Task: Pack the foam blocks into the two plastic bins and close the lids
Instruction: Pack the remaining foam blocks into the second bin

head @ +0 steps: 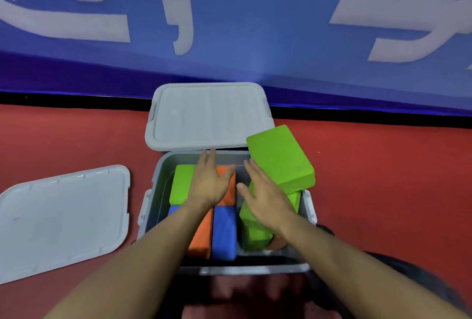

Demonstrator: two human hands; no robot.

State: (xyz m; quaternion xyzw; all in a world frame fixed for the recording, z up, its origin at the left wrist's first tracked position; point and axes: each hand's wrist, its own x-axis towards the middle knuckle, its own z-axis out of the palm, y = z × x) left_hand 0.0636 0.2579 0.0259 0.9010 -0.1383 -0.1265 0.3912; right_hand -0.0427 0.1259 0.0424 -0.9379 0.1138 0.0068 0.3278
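A smooth red floor (383,178) runs back to a black baseboard strip (76,101), under a blue wall banner (255,37) printed with large white characters (178,12).

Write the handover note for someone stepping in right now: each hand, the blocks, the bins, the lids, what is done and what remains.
Left hand: open, flat on blocks in the near bin.
Right hand: open, over the green blocks at the bin's right.
Done: far bin lidded; orange, blue and green blocks lie inside the near bin.
Left: big green block tilts across the right rim; seat it, then fit the loose lid lying left.
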